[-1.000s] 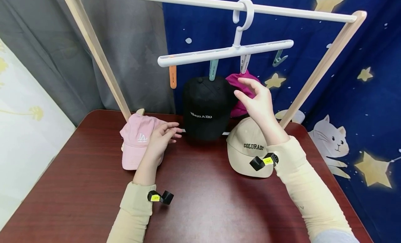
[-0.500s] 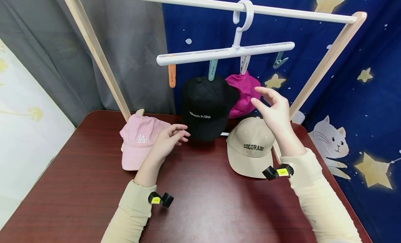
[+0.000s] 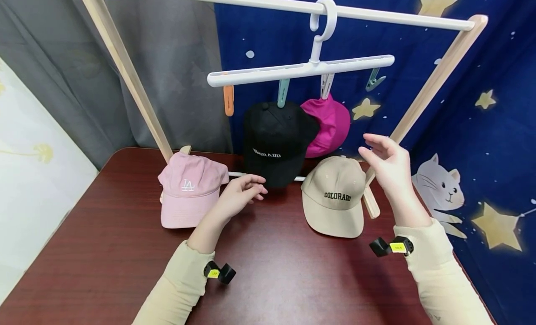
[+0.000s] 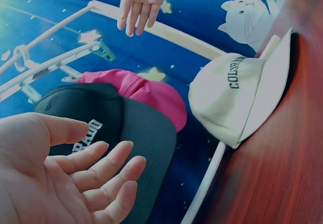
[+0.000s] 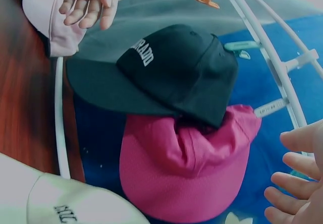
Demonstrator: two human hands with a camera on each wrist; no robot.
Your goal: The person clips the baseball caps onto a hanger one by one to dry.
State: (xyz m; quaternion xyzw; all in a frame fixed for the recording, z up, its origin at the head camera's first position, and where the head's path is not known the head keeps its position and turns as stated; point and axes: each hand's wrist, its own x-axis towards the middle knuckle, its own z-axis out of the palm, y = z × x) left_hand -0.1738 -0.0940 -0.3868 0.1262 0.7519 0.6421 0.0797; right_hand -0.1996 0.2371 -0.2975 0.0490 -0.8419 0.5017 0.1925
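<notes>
A black cap (image 3: 272, 134) hangs from a teal clip (image 3: 283, 93) on the white hanger (image 3: 301, 71). Behind and right of it a magenta cap (image 3: 332, 127) hangs from a white clip (image 3: 326, 86). My left hand (image 3: 242, 194) hovers over the table between the pink cap (image 3: 188, 194) and the black one, fingers loosely bent and holding nothing. To the right, my right hand (image 3: 389, 164) is raised above and beside the beige cap (image 3: 335, 197), also holding nothing, thumb and fingers apart. Palm and relaxed fingers of the left hand (image 4: 75, 178) show in the left wrist view.
The hanger hooks over the top bar (image 3: 251, 3) of a wooden rack, whose right post (image 3: 435, 78) rises behind my right hand. An orange clip (image 3: 228, 100) and a dark teal clip (image 3: 374, 79) hang at the hanger's ends with nothing in them. The table (image 3: 276, 278) is reddish brown.
My right hand has moved right and down, away from the hanging caps. My left hand has shifted right, from in front of the pink cap toward the black cap's brim.
</notes>
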